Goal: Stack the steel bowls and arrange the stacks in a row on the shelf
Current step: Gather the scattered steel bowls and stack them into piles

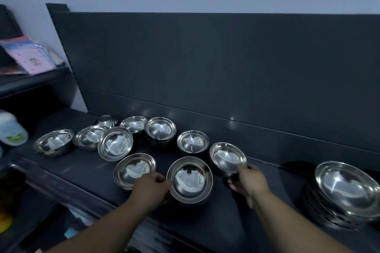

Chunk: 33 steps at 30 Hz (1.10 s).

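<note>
Several shiny steel bowls lie scattered on the dark shelf [82, 166]. My left hand [151, 188] grips the left rim of a short stack of bowls [190, 178] at the front middle. My right hand [247, 182] holds a tilted bowl [227, 157] by its near rim, lifted just right of that stack. Another bowl [133, 169] sits left of my left hand. Further back stand a small stack [160, 130], a single bowl [192, 142] and a tilted bowl [115, 143].
A tall stack of larger steel plates [347, 189] stands at the right end of the shelf. More bowls [53, 141] lie at the left. A white bottle [11, 129] and pink packets [30, 55] sit on neighbouring shelves to the left. A dark back panel [226, 68] closes the rear.
</note>
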Each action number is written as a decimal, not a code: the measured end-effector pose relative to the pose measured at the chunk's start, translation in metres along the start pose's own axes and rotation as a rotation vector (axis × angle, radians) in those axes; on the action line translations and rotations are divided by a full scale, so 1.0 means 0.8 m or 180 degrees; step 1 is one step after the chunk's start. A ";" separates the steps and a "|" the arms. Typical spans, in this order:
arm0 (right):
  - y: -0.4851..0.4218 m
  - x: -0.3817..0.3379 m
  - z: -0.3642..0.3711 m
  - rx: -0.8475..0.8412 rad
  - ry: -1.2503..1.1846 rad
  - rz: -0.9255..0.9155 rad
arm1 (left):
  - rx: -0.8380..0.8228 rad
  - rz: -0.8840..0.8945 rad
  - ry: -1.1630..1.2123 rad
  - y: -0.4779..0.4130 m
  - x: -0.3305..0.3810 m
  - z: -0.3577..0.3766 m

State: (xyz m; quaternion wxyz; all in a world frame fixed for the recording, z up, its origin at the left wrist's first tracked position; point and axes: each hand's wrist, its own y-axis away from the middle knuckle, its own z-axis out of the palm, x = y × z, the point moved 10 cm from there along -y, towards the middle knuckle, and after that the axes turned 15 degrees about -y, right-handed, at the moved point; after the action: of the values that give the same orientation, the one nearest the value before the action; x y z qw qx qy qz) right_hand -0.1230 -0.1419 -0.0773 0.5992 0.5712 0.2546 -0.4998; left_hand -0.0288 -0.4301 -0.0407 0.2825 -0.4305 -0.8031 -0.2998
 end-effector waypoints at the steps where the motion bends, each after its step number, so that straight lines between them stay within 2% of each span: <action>1: 0.005 -0.009 -0.001 0.0017 -0.0102 -0.0095 | -0.0007 0.0017 0.0024 0.001 0.001 0.001; 4: 0.017 -0.036 0.008 -0.0080 -0.0344 -0.0418 | -0.0105 0.0110 0.0167 0.001 0.007 0.007; 6: 0.031 -0.047 0.025 -0.0256 -0.0323 -0.0517 | 0.0075 0.0314 -0.0025 -0.002 0.011 -0.001; 8: 0.049 -0.053 0.045 -0.0471 -0.0159 -0.0579 | 0.0707 0.0722 -0.0599 -0.006 0.019 -0.032; 10: 0.065 -0.055 0.061 -0.0608 0.0053 -0.0670 | 0.1345 0.1001 -0.0727 -0.004 0.016 -0.069; 12: 0.077 -0.055 0.071 -0.0669 0.0262 -0.0788 | 0.1628 0.0741 -0.0792 -0.013 -0.012 -0.097; 14: 0.081 -0.053 0.074 -0.0675 0.0443 -0.0904 | 0.1550 0.0288 -0.0949 -0.031 -0.049 -0.107; 16: 0.078 -0.048 0.071 -0.0615 0.0654 -0.0995 | 0.1268 -0.0005 -0.0792 -0.043 -0.076 -0.103; 18: 0.074 -0.045 0.067 -0.0558 0.0830 -0.1036 | 0.1017 -0.0163 -0.0509 -0.044 -0.088 -0.095; 22: 0.073 -0.037 0.063 -0.0515 0.0878 -0.0969 | 0.0676 -0.0390 -0.0416 -0.048 -0.098 -0.081; 26: 0.081 -0.027 0.066 -0.0557 0.0911 -0.0867 | 0.0532 -0.0499 -0.0261 -0.055 -0.105 -0.075; 33: 0.077 -0.013 0.060 -0.0580 0.0779 -0.0775 | 0.0967 -0.0052 0.0696 -0.031 -0.036 -0.097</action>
State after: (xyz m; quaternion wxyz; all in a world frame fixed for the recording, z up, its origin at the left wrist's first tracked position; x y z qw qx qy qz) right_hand -0.0850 -0.1933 -0.0309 0.5481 0.5362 0.4369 -0.4703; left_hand -0.0218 -0.5124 -0.0157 0.4274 -0.3412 -0.8071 -0.2224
